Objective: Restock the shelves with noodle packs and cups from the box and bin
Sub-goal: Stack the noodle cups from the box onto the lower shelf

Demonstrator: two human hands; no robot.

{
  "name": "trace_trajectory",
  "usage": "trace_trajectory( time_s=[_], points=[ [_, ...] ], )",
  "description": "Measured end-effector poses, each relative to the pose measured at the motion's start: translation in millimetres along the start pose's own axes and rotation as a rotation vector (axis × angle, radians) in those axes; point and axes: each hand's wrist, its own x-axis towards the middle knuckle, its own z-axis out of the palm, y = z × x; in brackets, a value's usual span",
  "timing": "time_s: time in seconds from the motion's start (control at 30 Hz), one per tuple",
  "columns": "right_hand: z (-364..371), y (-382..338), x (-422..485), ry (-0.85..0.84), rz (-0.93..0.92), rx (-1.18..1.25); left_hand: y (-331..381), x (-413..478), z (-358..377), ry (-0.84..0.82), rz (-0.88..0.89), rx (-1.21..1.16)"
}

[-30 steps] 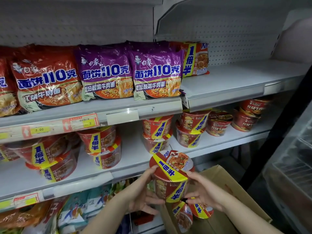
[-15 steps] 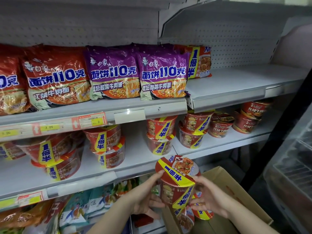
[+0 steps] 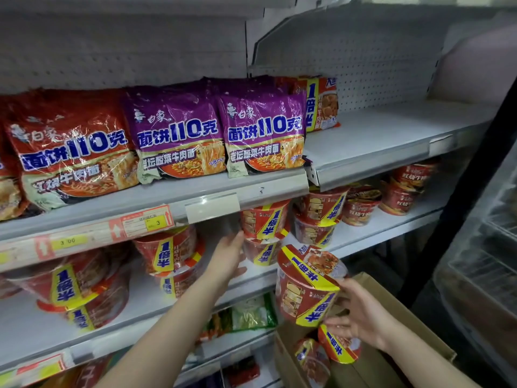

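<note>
Gripping a cup (image 3: 307, 287) tilted lid-up-left, right hand (image 3: 361, 315); left hand (image 3: 228, 257) open.

**Colours on the noodle shelves**

Held cup (image 3: 306, 292) is showing red with a yellow diagonal band carrying blue characters. Shelf cups (image 3: 263, 219) are wearing the same red, yellow and blue scheme. Purple packs (image 3: 263, 135) are showing blue-and-white lettering over an orange noodle photo. Red pack (image 3: 72, 147) is carrying the same blue lettering. Shelves (image 3: 377, 135) are looking pale grey, back panel dotted with perforations. Price tag (image 3: 148, 222) is showing red with a yellow patch. Box (image 3: 372, 368) is reading plain brown.
</note>
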Motion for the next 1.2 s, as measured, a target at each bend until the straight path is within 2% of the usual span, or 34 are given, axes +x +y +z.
trace_trajectory(
  time_s=[0.13, 0.33, 0.47, 0.63, 0.77, 0.97, 1.2],
  points=[
    [0, -7, 2, 0.034, -0.042, 0.005, 27, 27, 11, -0.005, 0.106, -0.061],
    [-11, -10, 5, 0.068, -0.047, -0.019, 42, 42, 32, -0.135, -0.024, -0.152],
    [-18, -8, 5, 0.094, -0.020, -0.028, 42, 53, 41, -0.075, -0.051, -0.278],
    [-30, -7, 3, 0.121, -0.018, 0.038, 44, 57, 50, -0.033, 0.032, -0.353],
    [-37, -7, 2, 0.121, -0.039, 0.057, 49, 54, 52, -0.009, 0.101, -0.353],
    [-39, -11, -2, 0.111, -0.056, 0.046, 49, 42, 49, 0.033, 0.067, -0.348],
    [-42, -16, -12, 0.099, -0.079, 0.050, 32, 9, 38, -0.006, 0.047, -0.361]
  ],
)
